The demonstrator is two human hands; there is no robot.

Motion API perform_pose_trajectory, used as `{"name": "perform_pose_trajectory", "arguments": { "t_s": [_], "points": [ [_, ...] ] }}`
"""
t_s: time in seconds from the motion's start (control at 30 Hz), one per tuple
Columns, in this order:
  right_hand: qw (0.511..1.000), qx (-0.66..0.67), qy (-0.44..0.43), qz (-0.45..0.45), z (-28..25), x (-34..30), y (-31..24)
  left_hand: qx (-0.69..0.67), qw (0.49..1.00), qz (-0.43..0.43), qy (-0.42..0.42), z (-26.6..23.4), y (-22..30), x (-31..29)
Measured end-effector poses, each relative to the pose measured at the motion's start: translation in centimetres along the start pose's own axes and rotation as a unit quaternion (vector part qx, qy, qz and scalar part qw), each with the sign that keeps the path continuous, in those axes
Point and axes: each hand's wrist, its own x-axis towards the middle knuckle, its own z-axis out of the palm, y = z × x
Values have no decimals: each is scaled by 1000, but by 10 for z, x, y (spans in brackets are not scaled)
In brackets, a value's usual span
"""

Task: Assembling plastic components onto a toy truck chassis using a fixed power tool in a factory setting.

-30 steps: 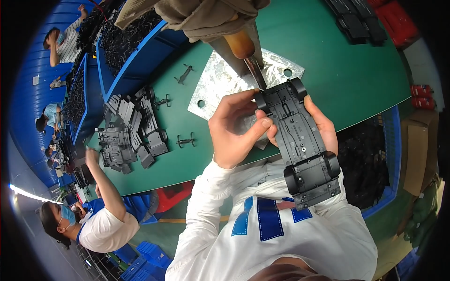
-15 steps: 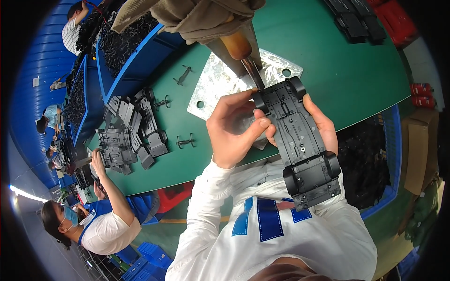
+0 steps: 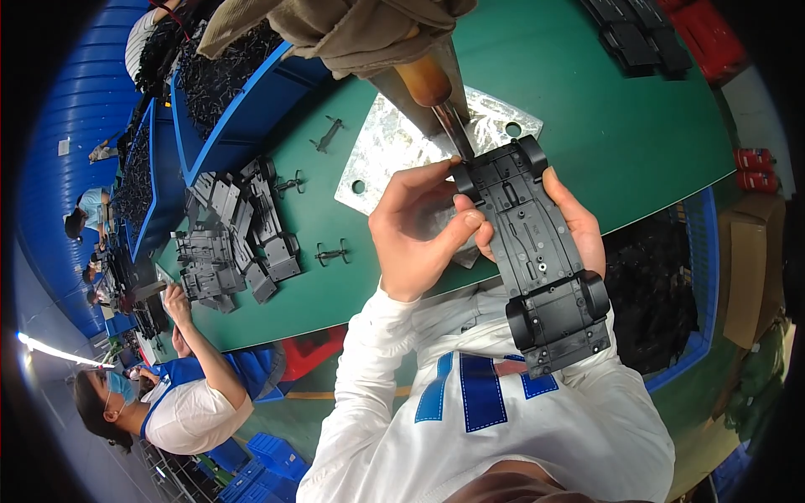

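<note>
Both of my hands hold a black plastic toy car chassis [image 3: 537,243], tilted, its far end close to a metal tool tip [image 3: 457,134]. My left hand [image 3: 423,226] is closed on the chassis's left edge, fingertips by the far left wheel arch. My right hand [image 3: 579,222] grips the right edge; some of its fingers are hidden beneath. The tip reaches down from an amber tool body [image 3: 423,81] partly wrapped in brown cloth [image 3: 344,33]. Whether the tip touches the chassis, I cannot tell. Below lies a shiny metal plate [image 3: 377,155] with round holes.
On the green table [image 3: 646,151] lie piled black chassis parts [image 3: 243,222] and several small black pieces [image 3: 331,251]. Blue bins [image 3: 243,105] of dark parts stand at far left. A co-worker [image 3: 189,411] works at left. A blue crate [image 3: 704,277] stands at right.
My hands and the chassis look unmoved. The co-worker at left has shifted head and arm slightly, and a person at the far upper left has moved toward the top edge.
</note>
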Motion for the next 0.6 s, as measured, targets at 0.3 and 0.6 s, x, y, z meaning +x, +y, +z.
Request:
{"name": "perform_pose_trajectory", "arguments": {
  "t_s": [0.3, 0.6],
  "points": [
    [1000, -11, -2, -1, -1, 0, -1, -2, 1000, 10, 2, 1, 0, 0],
    [1000, -13, -9, 0, -1, -1, 0, 8, 1000, 9, 9, 1, 1, 0]
  ]
}}
